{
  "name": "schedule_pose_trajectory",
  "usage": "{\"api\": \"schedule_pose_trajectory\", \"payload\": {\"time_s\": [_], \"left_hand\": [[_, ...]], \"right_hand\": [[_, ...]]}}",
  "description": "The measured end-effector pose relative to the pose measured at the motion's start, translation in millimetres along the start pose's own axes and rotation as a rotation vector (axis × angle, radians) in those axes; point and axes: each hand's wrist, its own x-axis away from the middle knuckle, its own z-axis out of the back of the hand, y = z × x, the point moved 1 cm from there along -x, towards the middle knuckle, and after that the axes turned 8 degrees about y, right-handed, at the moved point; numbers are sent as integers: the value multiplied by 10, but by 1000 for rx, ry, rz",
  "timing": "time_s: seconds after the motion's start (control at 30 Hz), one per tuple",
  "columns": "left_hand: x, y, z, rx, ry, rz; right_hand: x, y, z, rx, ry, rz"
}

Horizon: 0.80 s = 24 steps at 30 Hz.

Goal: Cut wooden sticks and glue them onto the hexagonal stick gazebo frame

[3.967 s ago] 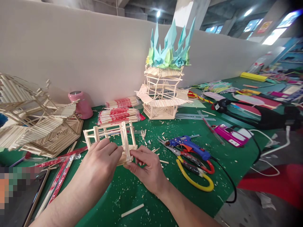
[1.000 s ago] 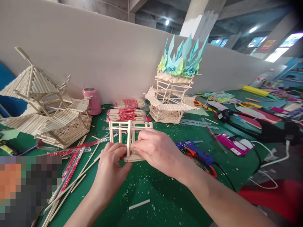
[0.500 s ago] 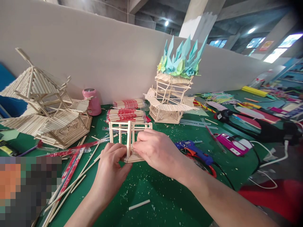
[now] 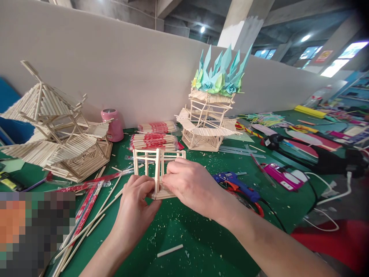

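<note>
A small open frame (image 4: 157,165) of pale wooden sticks, with upright posts and thin rails on a flat stick base, is held up between my hands over the table. My left hand (image 4: 137,196) grips its near left corner, thumb beneath and fingers along the side. My right hand (image 4: 187,179) is closed at the frame's right side, its fingertips pressed inside near the foot of the front post. Whether a small stick sits between those fingertips is hidden. A short loose stick (image 4: 170,251) lies on the table below.
A stick pavilion (image 4: 66,134) stands left, another model (image 4: 206,123) topped with blue folded paper behind. Bundled sticks (image 4: 154,141) and a pink container (image 4: 115,125) sit near the wall. Right are a blue glue gun (image 4: 236,184) and a magenta power strip (image 4: 285,177). Long sticks (image 4: 86,231) lie left.
</note>
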Motion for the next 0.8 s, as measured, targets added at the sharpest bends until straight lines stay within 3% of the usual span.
{"api": "schedule_pose_trajectory", "payload": {"time_s": [0.33,0.8], "left_hand": [[-10,15,9,-8,14,10],[8,4,6,6,-8,3]], "right_hand": [[-8,-1,0,-7,35,31],[1,4,-14,5,-21,17]]}}
